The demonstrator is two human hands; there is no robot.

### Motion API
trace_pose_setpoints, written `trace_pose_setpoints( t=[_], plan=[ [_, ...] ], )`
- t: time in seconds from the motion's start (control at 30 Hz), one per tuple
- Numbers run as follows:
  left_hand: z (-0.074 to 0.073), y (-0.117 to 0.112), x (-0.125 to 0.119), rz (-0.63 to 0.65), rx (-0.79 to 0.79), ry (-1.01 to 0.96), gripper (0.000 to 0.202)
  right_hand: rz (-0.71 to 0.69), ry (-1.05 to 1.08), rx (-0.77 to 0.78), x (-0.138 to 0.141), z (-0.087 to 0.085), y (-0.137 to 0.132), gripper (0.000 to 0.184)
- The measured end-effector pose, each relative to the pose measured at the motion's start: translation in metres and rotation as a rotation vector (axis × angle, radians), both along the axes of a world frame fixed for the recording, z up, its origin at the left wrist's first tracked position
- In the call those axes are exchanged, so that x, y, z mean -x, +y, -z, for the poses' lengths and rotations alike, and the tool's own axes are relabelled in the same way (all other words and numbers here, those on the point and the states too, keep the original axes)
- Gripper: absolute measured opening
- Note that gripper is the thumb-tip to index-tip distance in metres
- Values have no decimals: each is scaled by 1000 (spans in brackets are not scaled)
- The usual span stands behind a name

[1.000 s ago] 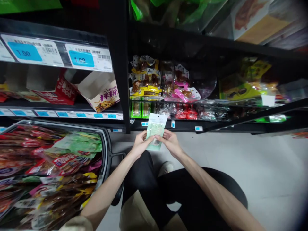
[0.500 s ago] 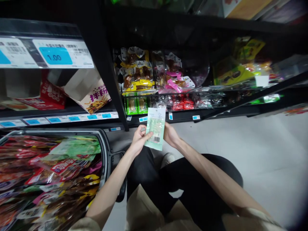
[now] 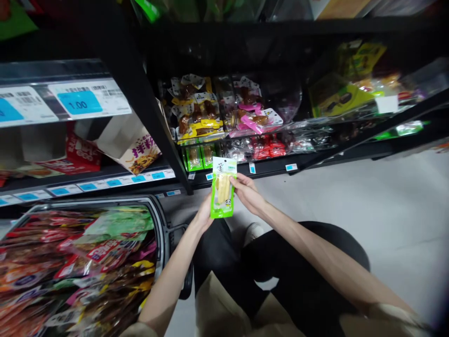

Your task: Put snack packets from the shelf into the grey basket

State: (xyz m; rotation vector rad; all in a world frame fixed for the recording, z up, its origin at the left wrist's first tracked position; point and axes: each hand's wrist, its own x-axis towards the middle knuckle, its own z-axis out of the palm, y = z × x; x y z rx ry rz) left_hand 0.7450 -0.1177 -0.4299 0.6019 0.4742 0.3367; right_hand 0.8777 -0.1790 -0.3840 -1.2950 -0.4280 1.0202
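Observation:
A green-and-white snack packet [image 3: 223, 188] is held upright in front of me, its see-through window showing pale yellow strips and a small panda printed low on it. My right hand [image 3: 248, 193] pinches its right edge, thumb across the front. At the left edge my left hand [image 3: 205, 213] grips it from behind, most of its fingers hidden by the packet. Just beyond, similar green packets [image 3: 199, 157] stand on the bottom shelf.
A basket [image 3: 159, 234] packed with snack bags [image 3: 105, 248] stands on the floor at my left. Black shelving [image 3: 164, 140] rises ahead, with yellow packs [image 3: 201, 114], pink packs [image 3: 257, 114] and open cartons [image 3: 128, 145]. Price labels [image 3: 89, 98] line the shelf edges.
The packet has been turned over, from its pale barcode side to its windowed front. My right thumb now lies on the front; the left fingers have gone behind. The view has shifted slightly.

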Motion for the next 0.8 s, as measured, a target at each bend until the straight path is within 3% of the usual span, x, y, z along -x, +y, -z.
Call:
trace_pose_setpoints(
  t=[0.1, 0.27, 0.5, 0.8],
  plan=[
    [0, 2, -1, -35, 19, -26, 79, 82, -53, -3, -3, 1, 2, 38],
    [5, 2, -2, -200, -252, 99, 54, 167, -97, -3, -7, 6, 3, 38],
    [5, 0, 0, -138, -317, 146, 52, 231, -126, -1, -14, 13, 0, 37],
    [6, 2, -1, -199, -316, 184, 54, 258, -85, 6, -16, 8, 2, 37]
  ],
)
